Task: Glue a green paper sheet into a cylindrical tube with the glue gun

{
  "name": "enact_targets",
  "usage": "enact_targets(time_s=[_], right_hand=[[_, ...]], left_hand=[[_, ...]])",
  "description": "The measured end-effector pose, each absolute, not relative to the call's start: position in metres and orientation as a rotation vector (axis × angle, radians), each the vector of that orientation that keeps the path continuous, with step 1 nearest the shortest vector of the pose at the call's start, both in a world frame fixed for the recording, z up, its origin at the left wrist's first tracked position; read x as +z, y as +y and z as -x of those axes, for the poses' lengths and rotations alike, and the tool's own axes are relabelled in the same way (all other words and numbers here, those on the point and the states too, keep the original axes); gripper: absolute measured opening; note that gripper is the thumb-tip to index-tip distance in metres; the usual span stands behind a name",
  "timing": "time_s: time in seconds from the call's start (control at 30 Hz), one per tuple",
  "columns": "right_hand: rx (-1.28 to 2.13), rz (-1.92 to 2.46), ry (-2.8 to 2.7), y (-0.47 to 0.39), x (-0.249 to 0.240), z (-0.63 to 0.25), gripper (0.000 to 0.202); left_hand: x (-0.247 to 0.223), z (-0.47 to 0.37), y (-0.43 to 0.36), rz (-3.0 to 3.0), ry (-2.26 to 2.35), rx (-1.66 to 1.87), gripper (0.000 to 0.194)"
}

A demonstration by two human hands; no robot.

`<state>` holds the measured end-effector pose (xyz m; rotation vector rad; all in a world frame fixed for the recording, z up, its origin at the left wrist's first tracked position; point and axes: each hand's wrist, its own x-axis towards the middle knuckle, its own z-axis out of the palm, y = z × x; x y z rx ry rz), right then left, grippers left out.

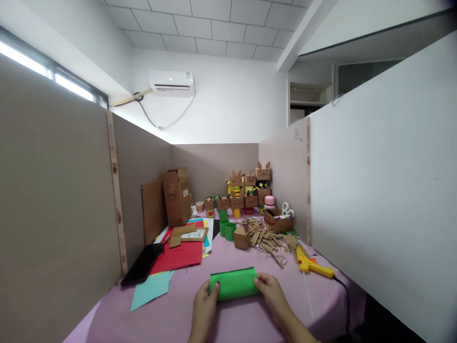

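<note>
A bright green sheet of paper [235,284], curved over like a loose roll, is held level above the near part of the table. My left hand [206,305] grips its left end, thumb pressed on the front face. At the right end, my right hand [271,293] pinches the paper between thumb and fingers. A dark edge runs along its top. Beyond it stand two short green paper tubes [230,231] and a small brown cardboard box [242,238]. The inside of the roll is hidden from view.
A yellow glue gun [312,264] with a black cord lies at the right. Cardboard strips [263,236] are heaped behind. Red paper [183,256], a black tablet-like object [142,266] and a tall carton [177,197] occupy the left. Cardboard animal figures [236,200] stand at the back, between partitions.
</note>
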<state>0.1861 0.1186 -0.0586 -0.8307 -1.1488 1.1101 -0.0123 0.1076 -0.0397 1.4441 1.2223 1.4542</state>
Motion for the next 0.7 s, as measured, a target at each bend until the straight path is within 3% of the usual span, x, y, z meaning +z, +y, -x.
enact_targets(time_s=[0.37,0.7], right_hand=[[0.979,0.952,-1.186,0.124,-0.066,-0.186,0.025],[1.003,0.762,-1.223,0.119,-0.052,-0.185,0.034]], left_hand=[[-0.041,0.012,0.106,-1.431,1.438,1.463,0.036],[-0.041,0.013,0.111,-1.243,1.139,1.545,0.049]])
